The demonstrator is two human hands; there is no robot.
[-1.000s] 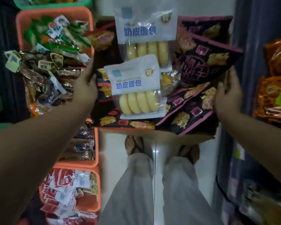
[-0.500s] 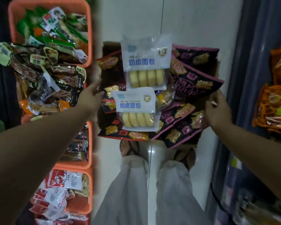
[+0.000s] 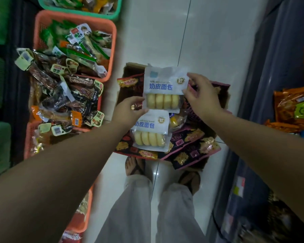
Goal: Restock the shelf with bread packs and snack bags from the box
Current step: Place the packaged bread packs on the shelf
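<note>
Over the box point(image 3: 128, 67) on the floor, both hands have left its sides: left hand point(image 3: 128, 111) and right hand point(image 3: 200, 95) now pinch the upper bread pack point(image 3: 165, 88) (at twelve o'clock), so restocking begins.

Beneath both hands, the box point(image 3: 130, 67) lies mostly buried under snack bags point(image 3: 191, 142), while shelf goods point(image 3: 295, 106) right of the right hand point(image 3: 203, 97) blur past the edge.
</note>
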